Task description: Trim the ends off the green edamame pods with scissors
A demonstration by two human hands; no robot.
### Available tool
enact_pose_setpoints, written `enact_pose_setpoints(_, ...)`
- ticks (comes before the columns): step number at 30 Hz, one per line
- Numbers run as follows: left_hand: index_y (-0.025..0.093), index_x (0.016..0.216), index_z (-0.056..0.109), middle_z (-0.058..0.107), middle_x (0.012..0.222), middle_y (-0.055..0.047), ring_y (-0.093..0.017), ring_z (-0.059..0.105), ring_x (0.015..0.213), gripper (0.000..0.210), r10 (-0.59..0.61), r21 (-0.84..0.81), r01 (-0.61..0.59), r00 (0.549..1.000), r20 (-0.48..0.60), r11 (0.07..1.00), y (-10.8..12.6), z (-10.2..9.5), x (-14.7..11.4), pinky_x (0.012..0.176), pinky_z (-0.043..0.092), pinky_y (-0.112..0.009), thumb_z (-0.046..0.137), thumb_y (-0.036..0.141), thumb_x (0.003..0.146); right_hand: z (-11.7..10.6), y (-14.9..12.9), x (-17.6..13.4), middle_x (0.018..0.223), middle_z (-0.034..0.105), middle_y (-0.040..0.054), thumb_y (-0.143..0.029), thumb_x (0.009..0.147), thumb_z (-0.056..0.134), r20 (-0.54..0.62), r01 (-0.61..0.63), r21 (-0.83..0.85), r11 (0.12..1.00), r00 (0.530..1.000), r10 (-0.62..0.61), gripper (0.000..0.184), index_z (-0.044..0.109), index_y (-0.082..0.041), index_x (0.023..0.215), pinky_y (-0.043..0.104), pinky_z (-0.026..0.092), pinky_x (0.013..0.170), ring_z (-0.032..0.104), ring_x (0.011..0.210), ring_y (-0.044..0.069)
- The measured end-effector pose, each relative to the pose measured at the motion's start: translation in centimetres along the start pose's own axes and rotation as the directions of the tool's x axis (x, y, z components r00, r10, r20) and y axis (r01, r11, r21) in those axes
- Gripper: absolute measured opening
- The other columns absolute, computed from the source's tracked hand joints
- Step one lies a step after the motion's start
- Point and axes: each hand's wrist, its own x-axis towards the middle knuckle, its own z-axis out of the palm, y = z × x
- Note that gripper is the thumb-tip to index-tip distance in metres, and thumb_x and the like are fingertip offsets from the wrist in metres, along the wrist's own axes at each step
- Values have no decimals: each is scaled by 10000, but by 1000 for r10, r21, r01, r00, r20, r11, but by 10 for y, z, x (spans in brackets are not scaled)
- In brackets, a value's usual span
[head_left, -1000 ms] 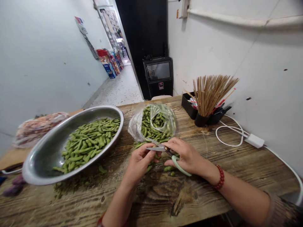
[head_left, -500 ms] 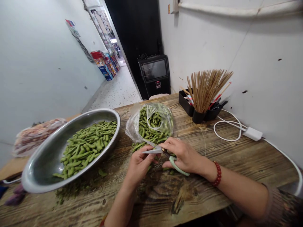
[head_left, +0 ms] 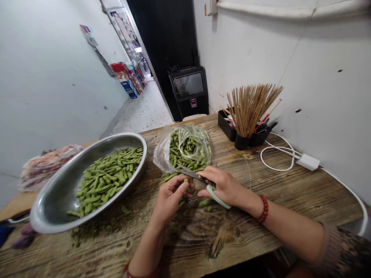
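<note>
My left hand pinches a green edamame pod between thumb and fingers. In my right hand is a pair of scissors with pale green handles, its blades pointing left just above the pod. Behind my hands, a clear plastic bag lies open with many pods inside. To the left, a large oval steel basin holds a heap of edamame pods. A few loose pods lie on the wooden table under my right hand.
Green trimmings litter the table by the basin. A bag of pinkish food stands at far left. Bamboo skewers fill a black holder at back right, near a white cable with an adapter.
The scissor blades have tilted upward and shifted off the left fingers, so the pod in my left hand now shows. Both hands stay in nearly the same place.
</note>
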Motion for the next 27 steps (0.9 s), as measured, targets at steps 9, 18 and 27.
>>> enact_pose_setpoints(9,161,878,693,670,782,-50,-164,619,700,145,39,-75,-40,999,-6,996,-9,-3,1,602,550,-256,661,282,804,-3,-2,2,1000,587,87,-356,715,785,69,59,-95,994,996,-52,633,520,-180,1262,346,485,784,566,904,223)
enact_pose_setpoints(18,171,854,710,677,794,-54,-173,622,707,122,53,-67,-51,998,31,996,-12,-4,2,603,559,-268,658,271,808,-3,-2,1,999,588,82,-361,702,795,90,51,-102,993,995,-41,622,539,-175,1237,339,473,779,561,890,215)
enact_pose_setpoints(27,169,846,706,683,779,-44,-141,616,627,119,47,-47,-45,998,36,998,-11,-4,1,586,538,-242,659,272,808,-1,0,1,974,599,74,-305,727,781,68,69,-78,995,996,-64,550,548,-184,1210,320,475,763,569,873,205)
